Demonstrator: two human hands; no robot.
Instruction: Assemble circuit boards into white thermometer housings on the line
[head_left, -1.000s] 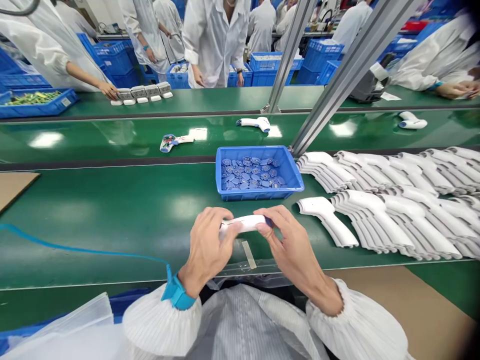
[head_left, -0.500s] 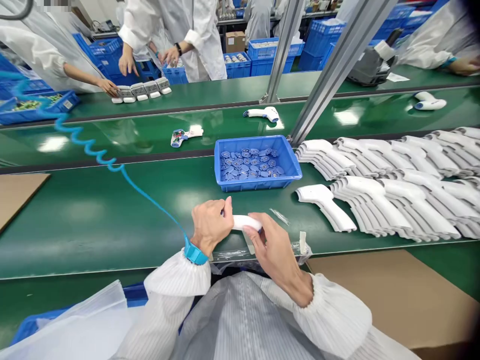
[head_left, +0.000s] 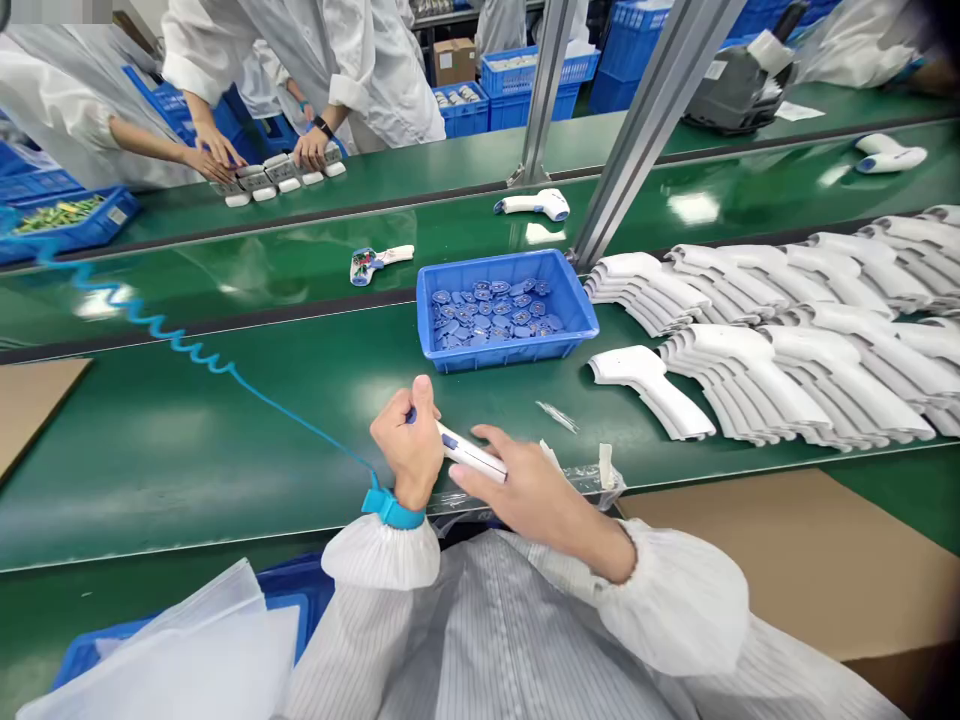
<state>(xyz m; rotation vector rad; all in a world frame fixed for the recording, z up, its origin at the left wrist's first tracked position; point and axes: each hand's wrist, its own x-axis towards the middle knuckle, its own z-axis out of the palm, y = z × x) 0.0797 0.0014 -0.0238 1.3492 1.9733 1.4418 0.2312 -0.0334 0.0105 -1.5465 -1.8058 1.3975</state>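
Gripping a white thermometer [head_left: 471, 452] in the closed left hand [head_left: 409, 447], the open right hand [head_left: 525, 500] touching it, lower center of frame.

We lose one end of the white thermometer housing [head_left: 471, 452] behind the left hand [head_left: 409, 450]. Markings on the blue round parts [head_left: 487, 318] are too small to read, as is the circuit board [head_left: 364, 265] above. A co-worker's torso [head_left: 360, 70] runs off the top edge, upper left.
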